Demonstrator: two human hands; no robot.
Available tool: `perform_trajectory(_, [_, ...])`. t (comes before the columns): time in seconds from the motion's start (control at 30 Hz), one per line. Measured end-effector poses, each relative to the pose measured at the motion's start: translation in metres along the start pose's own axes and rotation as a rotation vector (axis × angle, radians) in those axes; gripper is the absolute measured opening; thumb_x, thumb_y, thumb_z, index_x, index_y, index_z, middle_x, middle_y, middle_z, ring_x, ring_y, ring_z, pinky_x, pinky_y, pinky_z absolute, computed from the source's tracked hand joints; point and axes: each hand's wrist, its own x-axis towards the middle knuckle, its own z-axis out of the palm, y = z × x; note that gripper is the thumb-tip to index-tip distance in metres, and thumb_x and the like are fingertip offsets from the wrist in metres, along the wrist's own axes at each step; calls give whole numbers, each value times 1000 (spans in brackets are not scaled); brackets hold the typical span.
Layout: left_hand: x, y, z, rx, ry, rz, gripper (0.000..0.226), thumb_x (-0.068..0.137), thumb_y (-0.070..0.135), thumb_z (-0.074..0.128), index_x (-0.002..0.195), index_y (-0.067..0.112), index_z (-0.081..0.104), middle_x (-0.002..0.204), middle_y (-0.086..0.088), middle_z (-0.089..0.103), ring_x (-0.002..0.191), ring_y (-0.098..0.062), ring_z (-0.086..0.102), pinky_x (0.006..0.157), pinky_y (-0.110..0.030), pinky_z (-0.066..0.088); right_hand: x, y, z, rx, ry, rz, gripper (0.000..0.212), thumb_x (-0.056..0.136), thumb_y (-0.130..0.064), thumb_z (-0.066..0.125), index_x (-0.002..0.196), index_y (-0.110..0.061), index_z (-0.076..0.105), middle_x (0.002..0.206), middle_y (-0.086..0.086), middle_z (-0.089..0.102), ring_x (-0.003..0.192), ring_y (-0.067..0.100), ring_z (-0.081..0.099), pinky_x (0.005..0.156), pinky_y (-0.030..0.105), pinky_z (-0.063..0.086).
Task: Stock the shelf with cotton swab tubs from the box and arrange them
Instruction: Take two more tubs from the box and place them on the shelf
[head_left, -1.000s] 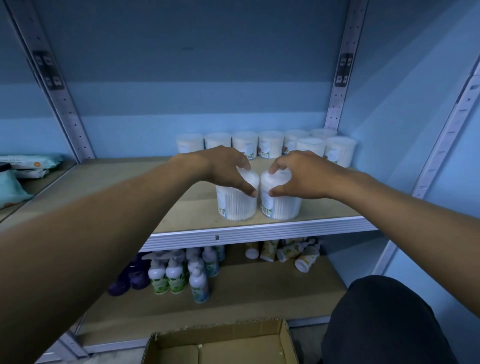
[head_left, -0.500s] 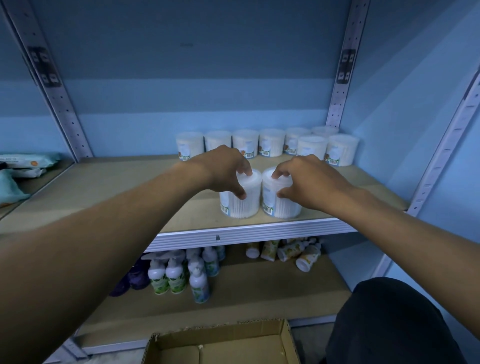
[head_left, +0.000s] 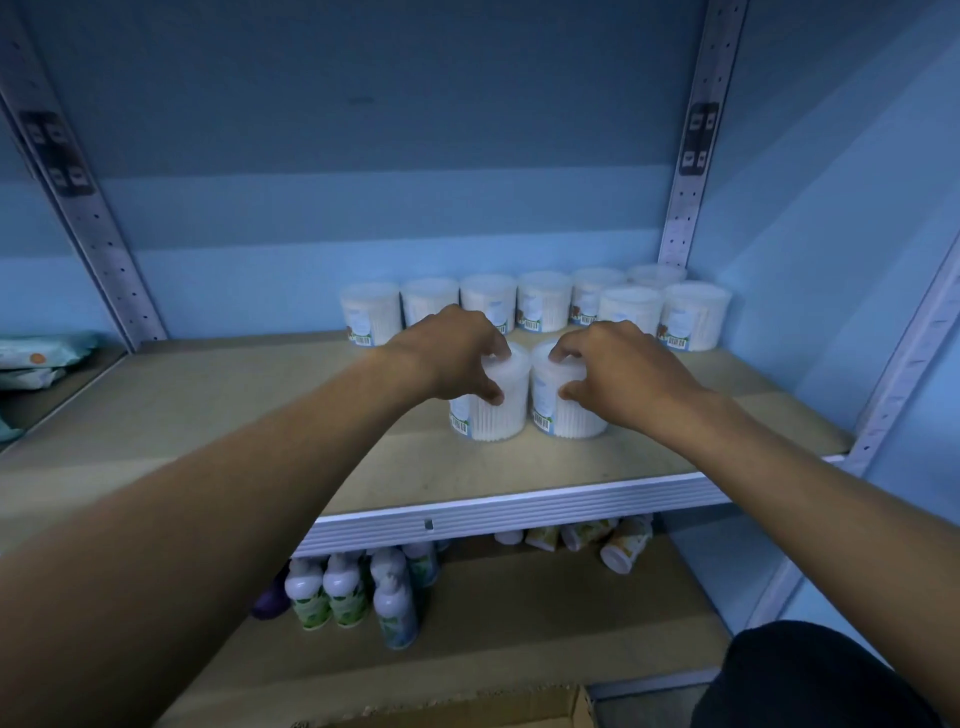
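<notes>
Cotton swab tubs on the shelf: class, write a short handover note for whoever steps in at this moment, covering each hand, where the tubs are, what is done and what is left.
Left hand: grips the top of the left front tub.
Right hand: grips the top of the right front tub.
Both tubs stand upright, side by side, mid-depth on the shelf, apart from the back group.
Done: the back tubs are placed, eight visible, most in a row along the wall.
Left: probably slide these two back into line, release, then check the box below for more; its contents are out of view.
</notes>
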Motion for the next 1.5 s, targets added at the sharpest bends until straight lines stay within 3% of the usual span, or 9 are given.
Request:
perform_trajectory(0.17, [20,-5,5,-21,-11,7,61,79,43,78,135,29,57,134,5,57,128,-17,41,91,-26,37,18,9,7,12,7,27,43,84,-26,76,126,-29,66,127,5,64,117,26,58,79,28,37])
perform_trajectory(0.33, [41,-8,7,-61,-10,-19,62,78,42,79,134,31,57,137,5,54,125,-14,48,84,-21,36,37,20,12,13,0,36,44,85,-26,75,127,-28,65,128,5,62,117,26,57,80,28,39])
perform_trajectory(0.53, [65,-8,9,-52,-8,-40,60,78,43,79,134,33,58,131,5,53,120,-16,50,77,-24,34,57,33,21,-7,-13,47,44,89,-30,71,131,-31,60,134,1,56,126,22,47,80,24,25])
perform_trajectory(0.7, [82,-12,14,-62,7,-15,61,78,41,79,134,28,59,132,4,56,120,-17,51,81,-25,39,76,41,25,2,-11,79,42,86,-29,73,127,-32,62,127,1,59,118,21,54,79,23,31])
perform_trajectory(0.87, [96,-14,18,-41,31,13,60,79,41,79,133,24,60,132,3,59,122,-18,51,96,-34,46,93,47,30,0,-21,104,42,86,-27,73,126,-32,64,128,3,59,116,24,56,79,25,33])
perform_trajectory(1.27, [127,-18,25,-43,64,-6,58,77,40,81,129,23,63,129,1,62,119,-19,54,88,-29,44,118,62,40,20,37,58,39,85,-22,74,123,-25,66,128,4,60,120,24,52,82,26,33])
perform_trajectory(1.5, [141,-20,28,-21,77,-8,59,77,40,80,130,21,63,130,-1,62,121,-22,53,93,-34,45,129,68,44,31,52,37,38,85,-19,75,122,-22,66,129,6,61,120,25,53,84,27,36])
